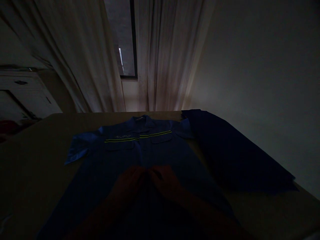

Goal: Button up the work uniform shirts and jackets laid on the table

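The left hand and the right hand are brought close together, with the fingers bent and the fingertips nearly met over the front opening of a blue, short-sleeved cloth work shirt. In such dim light it cannot be told whether fabric is pinched between the fingers of either hand. The shirt is laid out flat beneath both hands and forearms, with its collar pointed away from them. Just beyond the hands, two flapped chest pockets are seen, topped by thin yellow-green stripes; above the stripe on the left, small pale lettering is marked. Both sleeves are spread outward, farther off than the hands. To the right of the right hand, a dark navy piece of cloth is laid beside the shirt, its far end set near the right sleeve. Both are supported by a broad brownish tabletop. Past its far edge, straight ahead of the hands, a narrow dark-framed window is flanked by long pale fabric curtains.
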`<state>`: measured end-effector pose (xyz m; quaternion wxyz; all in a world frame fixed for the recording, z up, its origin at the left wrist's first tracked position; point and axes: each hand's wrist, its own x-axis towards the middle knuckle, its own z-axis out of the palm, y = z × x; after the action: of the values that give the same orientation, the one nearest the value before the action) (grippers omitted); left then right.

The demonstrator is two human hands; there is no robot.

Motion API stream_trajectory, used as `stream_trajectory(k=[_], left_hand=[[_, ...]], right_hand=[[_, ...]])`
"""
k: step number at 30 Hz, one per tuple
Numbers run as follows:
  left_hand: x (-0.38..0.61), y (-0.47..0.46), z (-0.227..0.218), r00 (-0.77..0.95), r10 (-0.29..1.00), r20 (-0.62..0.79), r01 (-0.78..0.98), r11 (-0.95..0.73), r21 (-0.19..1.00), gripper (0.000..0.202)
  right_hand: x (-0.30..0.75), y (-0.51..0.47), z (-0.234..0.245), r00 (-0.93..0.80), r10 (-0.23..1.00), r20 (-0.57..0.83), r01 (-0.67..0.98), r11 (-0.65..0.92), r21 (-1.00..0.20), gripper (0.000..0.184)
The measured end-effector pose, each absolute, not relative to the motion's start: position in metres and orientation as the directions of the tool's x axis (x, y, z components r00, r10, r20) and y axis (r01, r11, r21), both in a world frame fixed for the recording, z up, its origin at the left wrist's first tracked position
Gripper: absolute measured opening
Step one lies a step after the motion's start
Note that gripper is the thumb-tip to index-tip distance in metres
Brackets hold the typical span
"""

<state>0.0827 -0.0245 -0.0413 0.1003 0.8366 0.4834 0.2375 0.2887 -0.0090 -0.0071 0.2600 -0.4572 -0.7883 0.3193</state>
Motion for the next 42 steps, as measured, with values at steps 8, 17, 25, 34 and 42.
stream_trajectory(k=[8, 17, 25, 34, 42], left_hand=[[0.085, -0.025, -0.031, 0.401, 0.903, 0.155, 0.81, -0.429, 0.401, 0.018], [0.086, -0.025, -0.023, 0.418, 0.905, 0.075, 0.794, -0.404, 0.455, 0.019], [0.087, -0.025, -0.019, 0.388, 0.918, 0.079, 0.782, -0.373, 0.499, 0.017], [0.084, -0.019, -0.025, 0.335, 0.94, 0.064, 0.773, -0.313, 0.552, 0.015], [0.084, -0.017, -0.023, 0.356, 0.933, 0.055, 0.764, -0.324, 0.558, 0.019]], right_hand=[[0.288, -0.008, -0.014, -0.464, 0.883, 0.071, 0.628, 0.385, -0.676, 0.02], [0.289, -0.007, -0.009, -0.46, 0.887, 0.047, 0.697, 0.394, -0.599, 0.021], [0.289, -0.005, -0.011, -0.491, 0.871, 0.024, 0.701, 0.411, -0.583, 0.019], [0.289, -0.003, -0.009, -0.457, 0.889, -0.012, 0.719, 0.361, -0.594, 0.019], [0.291, 0.002, -0.008, -0.501, 0.866, -0.019, 0.684, 0.382, -0.621, 0.017]])
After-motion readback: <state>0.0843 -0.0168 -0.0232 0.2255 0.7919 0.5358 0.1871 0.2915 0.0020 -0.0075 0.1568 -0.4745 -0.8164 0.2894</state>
